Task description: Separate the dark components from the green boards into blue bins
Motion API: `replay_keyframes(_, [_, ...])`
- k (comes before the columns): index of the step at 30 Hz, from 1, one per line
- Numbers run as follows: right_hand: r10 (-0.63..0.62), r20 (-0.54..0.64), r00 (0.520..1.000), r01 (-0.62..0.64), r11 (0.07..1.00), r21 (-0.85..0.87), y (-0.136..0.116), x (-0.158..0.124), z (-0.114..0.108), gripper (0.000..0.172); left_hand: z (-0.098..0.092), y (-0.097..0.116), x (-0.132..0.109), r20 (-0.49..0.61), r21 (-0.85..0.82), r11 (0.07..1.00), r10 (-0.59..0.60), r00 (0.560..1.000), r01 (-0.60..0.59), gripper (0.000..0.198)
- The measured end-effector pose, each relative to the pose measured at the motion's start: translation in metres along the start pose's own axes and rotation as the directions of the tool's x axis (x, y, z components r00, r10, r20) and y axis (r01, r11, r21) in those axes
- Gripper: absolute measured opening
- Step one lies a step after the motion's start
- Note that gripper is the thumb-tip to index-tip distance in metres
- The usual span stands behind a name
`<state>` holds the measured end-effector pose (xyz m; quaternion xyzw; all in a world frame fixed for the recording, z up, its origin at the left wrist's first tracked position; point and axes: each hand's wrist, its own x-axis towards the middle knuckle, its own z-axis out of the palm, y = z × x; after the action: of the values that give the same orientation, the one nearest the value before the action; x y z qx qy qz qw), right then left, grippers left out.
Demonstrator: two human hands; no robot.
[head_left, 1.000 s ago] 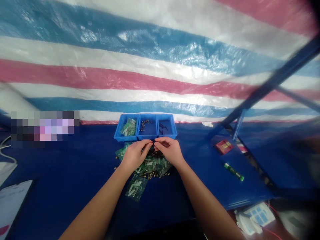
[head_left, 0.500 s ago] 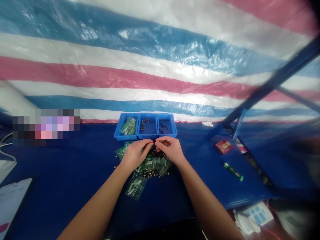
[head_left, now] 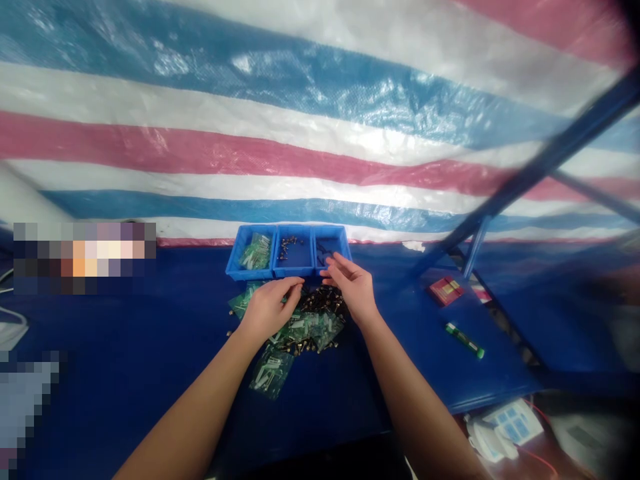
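My left hand [head_left: 273,305] hovers over the pile with thumb and forefinger pinched; whatever lies between the tips is too small to make out. At the front edge of the right blue bin [head_left: 349,248], my right hand [head_left: 354,288] has its fingers spread, and nothing shows in them. That bin holds thin dark pieces [head_left: 323,252], partly covered by the fingers. Small brass-and-dark screw-like parts [head_left: 325,303] lie heaped between the hands. Among them are clear green-tinted bags [head_left: 300,325] with white strips inside. One such bag [head_left: 271,373] lies nearer to me.
The middle bin [head_left: 299,260] has several small metal parts, and the left bin [head_left: 235,260] holds a bag [head_left: 257,252]. To the right lie a red box [head_left: 445,291] and a green tube [head_left: 465,340]. A blue metal frame [head_left: 525,170] slants up at right, before a striped sheet.
My right hand has moved away from my left, forward and to the right, up to the right bin, and its fingers have spread. The left hand stays pinched in nearly the same place.
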<state>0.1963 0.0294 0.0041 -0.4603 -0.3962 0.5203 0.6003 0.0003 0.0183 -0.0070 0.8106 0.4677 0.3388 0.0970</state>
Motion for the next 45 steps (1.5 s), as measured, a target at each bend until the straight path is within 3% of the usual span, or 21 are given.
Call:
replay_keyframes(2, [-0.024, 0.039, 0.999, 0.028, 0.996, -0.082, -0.001, 0.000, -0.002, 0.050, 0.000, 0.000, 0.000, 0.000, -0.002, 1.000, -0.003, 1.000, 0.003, 0.029])
replay_keyframes(4, [-0.090, 0.035, 0.995, 0.096, 0.962, -0.256, -0.002, 0.000, -0.007, 0.036, 0.000, 0.000, 0.000, 0.000, -0.003, 1.000, -0.004, 1.000, 0.004, 0.028])
replay_keyframes(8, [-0.233, 0.059, 0.971, 0.222, 0.772, -0.596, -0.003, 0.003, -0.019, 0.023, -0.001, 0.000, 0.000, 0.014, 0.002, 1.000, -0.001, 1.000, 0.001, 0.029])
replay_keyframes(11, [-0.250, 0.084, 0.965, 0.236, 0.678, -0.696, -0.003, 0.005, -0.023, 0.026, -0.002, 0.000, 0.001, 0.025, -0.002, 1.000, -0.001, 1.000, 0.001, 0.029])
replay_keyframes(15, [-0.259, 0.099, 0.961, 0.246, 0.630, -0.737, -0.004, 0.007, -0.025, 0.026, -0.001, -0.001, 0.000, 0.024, -0.006, 1.000, -0.008, 1.000, 0.008, 0.028])
replay_keyframes(26, [-0.205, 0.128, 0.970, 0.234, 0.667, -0.707, -0.001, 0.008, -0.028, 0.021, -0.002, 0.000, 0.001, 0.038, -0.004, 1.000, -0.009, 0.999, 0.009, 0.029])
replay_keyframes(29, [-0.190, 0.112, 0.975, 0.205, 0.589, -0.782, -0.003, 0.007, -0.030, 0.019, -0.002, -0.001, 0.001, 0.023, -0.004, 1.000, -0.001, 1.000, 0.001, 0.029])
replay_keyframes(36, [-0.026, 0.085, 0.996, 0.089, 0.289, -0.953, -0.001, 0.005, -0.028, 0.017, 0.000, -0.002, -0.001, 0.021, -0.001, 1.000, -0.013, 1.000, 0.013, 0.028])
replay_keyframes(41, [-0.011, 0.161, 0.987, 0.158, 0.283, -0.946, 0.005, 0.003, -0.028, 0.025, -0.001, 0.000, 0.000, 0.021, -0.002, 1.000, -0.003, 1.000, 0.003, 0.031])
replay_keyframes(45, [-0.016, 0.143, 0.990, 0.143, 0.259, -0.955, 0.008, 0.004, -0.031, 0.028, -0.001, 0.000, 0.000, 0.007, -0.001, 1.000, 0.010, 1.000, -0.010, 0.032])
